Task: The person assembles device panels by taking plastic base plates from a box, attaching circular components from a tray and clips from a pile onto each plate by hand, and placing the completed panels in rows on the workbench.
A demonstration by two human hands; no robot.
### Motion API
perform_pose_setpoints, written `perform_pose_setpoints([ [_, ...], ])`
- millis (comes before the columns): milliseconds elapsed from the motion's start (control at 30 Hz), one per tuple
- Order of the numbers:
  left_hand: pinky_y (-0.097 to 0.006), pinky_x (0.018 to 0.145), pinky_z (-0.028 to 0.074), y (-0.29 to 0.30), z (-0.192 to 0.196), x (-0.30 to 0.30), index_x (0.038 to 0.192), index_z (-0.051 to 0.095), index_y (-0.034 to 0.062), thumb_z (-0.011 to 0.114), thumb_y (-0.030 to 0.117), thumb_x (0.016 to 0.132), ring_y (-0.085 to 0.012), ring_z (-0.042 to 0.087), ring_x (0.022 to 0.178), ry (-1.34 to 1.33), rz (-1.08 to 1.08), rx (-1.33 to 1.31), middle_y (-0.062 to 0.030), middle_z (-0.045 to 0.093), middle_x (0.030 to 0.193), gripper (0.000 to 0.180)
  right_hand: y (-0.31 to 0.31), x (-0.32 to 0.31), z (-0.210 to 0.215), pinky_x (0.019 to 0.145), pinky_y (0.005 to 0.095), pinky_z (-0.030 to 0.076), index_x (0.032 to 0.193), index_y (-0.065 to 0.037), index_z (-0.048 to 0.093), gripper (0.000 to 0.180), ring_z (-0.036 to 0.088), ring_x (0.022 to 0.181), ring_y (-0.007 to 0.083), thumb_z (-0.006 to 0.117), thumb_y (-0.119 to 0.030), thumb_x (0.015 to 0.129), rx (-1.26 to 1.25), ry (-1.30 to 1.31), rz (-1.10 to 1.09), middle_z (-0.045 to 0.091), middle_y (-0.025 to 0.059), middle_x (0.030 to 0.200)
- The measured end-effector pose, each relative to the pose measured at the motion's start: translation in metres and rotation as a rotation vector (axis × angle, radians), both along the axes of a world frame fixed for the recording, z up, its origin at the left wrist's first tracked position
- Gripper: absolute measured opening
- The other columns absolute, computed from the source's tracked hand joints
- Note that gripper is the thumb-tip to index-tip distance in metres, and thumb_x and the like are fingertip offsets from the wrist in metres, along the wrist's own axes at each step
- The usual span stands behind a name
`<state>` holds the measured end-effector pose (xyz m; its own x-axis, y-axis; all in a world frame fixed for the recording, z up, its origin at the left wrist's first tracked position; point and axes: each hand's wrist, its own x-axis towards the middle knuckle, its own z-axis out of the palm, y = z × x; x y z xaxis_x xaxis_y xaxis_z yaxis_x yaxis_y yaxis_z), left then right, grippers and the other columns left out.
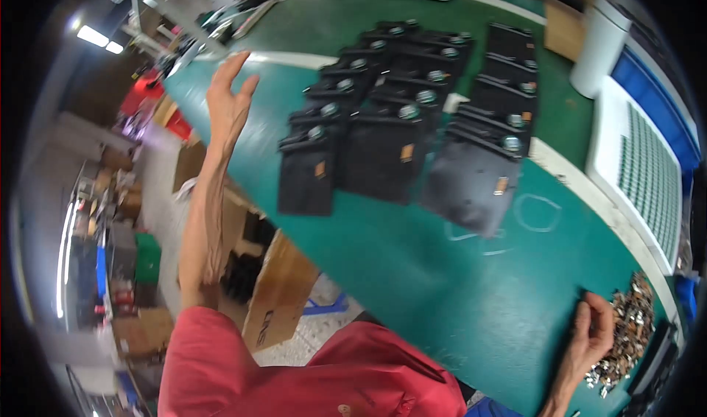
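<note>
The left hand [230,96] is up in the upper left of the picture, over the edge of the green table [412,284]. Its fingers are spread apart and it holds nothing. The arm under it has a red sleeve [221,358] at the bottom of the picture.

The right hand [593,336] is in the lower right corner. It lies on the table with its fingers bent, touching a pile of small shiny metal bits [630,328]. I cannot tell if it is pinching any of them.

Black flat pieces [383,155] lie in rows in the upper middle of the table, each one partly on top of the next. They are well apart from both hands.

A brown cardboard box [276,295] sits below the table edge, in the lower left. A white bin [600,45] stands at the upper right.
</note>
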<state>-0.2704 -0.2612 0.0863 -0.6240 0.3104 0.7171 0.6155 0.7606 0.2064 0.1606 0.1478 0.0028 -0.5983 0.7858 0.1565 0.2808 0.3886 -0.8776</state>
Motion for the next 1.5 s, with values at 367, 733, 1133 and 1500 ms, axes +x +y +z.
perform_pose_setpoints([
  [367, -0.036, 0.110, 0.035, -0.279, -0.199, 0.252, 0.137, 0.045, -0.0087, 0.075, 0.013, 0.071, -0.0307, 0.048, 0.132, -0.934, 0.859, 0.183, -0.0255, 0.053, 0.137, 0.076, 0.010, 0.001, -0.022, 0.060, 0.0204, 0.030, 0.108, -0.001, 0.065, 0.021, 0.044, 0.073, 0.0046, 0.061, -0.018, 0.096, 0.075, -0.062, 0.021, 0.057, -0.0042, 0.088],
  [733, -0.041, 0.095, 0.048, -0.315, -0.287, 0.174, 0.136, 0.051, -0.0018, 0.076, 0.023, 0.074, -0.0374, 0.060, 0.116, -0.993, 0.829, 0.041, -0.0277, 0.063, 0.120, 0.071, 0.017, 0.004, -0.019, 0.069, 0.0208, 0.038, 0.107, -0.001, 0.066, 0.021, 0.051, 0.082, 0.0079, 0.065, -0.017, 0.093, 0.037, -0.089, 0.025, 0.061, -0.0012, 0.095],
  [1133, -0.051, 0.084, 0.052, -0.280, -0.279, 0.145, 0.100, 0.066, -0.0036, 0.061, 0.022, 0.085, -0.0458, 0.064, 0.097, -0.975, 0.911, -0.346, -0.0288, 0.067, 0.099, 0.030, 0.013, 0.001, -0.017, 0.065, 0.0198, 0.034, 0.100, -0.003, 0.067, 0.013, 0.045, 0.074, 0.0043, 0.066, -0.014, 0.093, 0.058, -0.006, 0.055, 0.058, -0.0055, 0.088],
  [1500, -0.042, 0.052, 0.052, -0.359, -0.235, 0.225, 0.090, 0.068, -0.0040, 0.058, 0.018, 0.089, -0.0272, 0.066, 0.064, -0.482, 1.021, 0.563, -0.0154, 0.066, 0.075, 0.024, 0.014, 0.006, -0.016, 0.066, 0.0192, 0.035, 0.101, -0.003, 0.067, 0.013, 0.047, 0.076, 0.0043, 0.066, -0.014, 0.093, 0.061, -0.012, 0.069, 0.060, -0.0046, 0.090],
])
